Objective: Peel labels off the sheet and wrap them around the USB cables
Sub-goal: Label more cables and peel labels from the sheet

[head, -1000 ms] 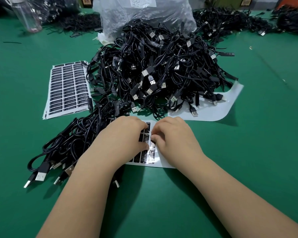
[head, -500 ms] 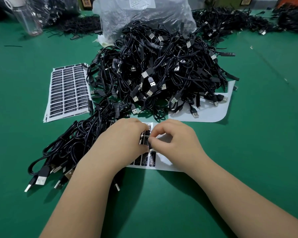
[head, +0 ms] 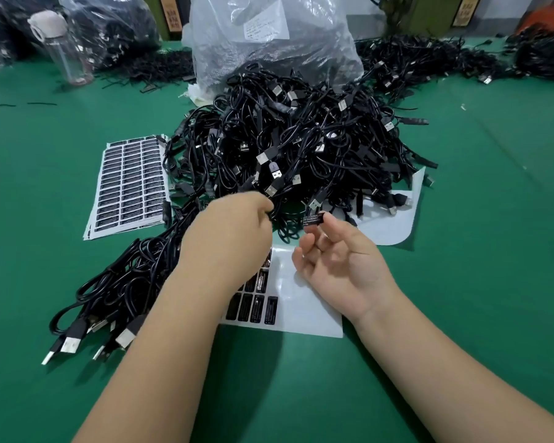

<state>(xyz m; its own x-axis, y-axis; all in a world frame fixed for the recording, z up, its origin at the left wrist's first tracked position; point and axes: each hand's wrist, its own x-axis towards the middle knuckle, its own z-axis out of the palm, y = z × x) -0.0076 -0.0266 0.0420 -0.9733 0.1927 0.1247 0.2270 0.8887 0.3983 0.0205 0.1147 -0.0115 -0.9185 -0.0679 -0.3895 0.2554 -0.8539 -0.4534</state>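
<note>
Cable heap [head: 301, 155]: middle of the tabletop [head: 493, 251].
Full label sheet [head: 130, 183]: left of the cable heap, flat on the tabletop.
Plastic bag [head: 269, 36]: behind the cable heap, touching it.
Bottle [head: 63, 46]: behind and far left of the cable heap.
Partly used sheet [head: 301, 302]: before the cable heap.
Cable bundle [head: 115, 289]: before and left of the cable heap.
Bare backing sheet [head: 390, 225]: under the cable heap's right front edge.

Two bare forearms are reaching up from the bottom edge toward the frame's centre. The left hand [head: 229, 233], knuckles up, is curling its fingers closed at the frame's middle; what they close on is hidden. The right hand [head: 339, 263], just right of centre, is turning palm-up, fingers loosely bent, pinching a small black label [head: 312, 218] at its fingertips.
</note>
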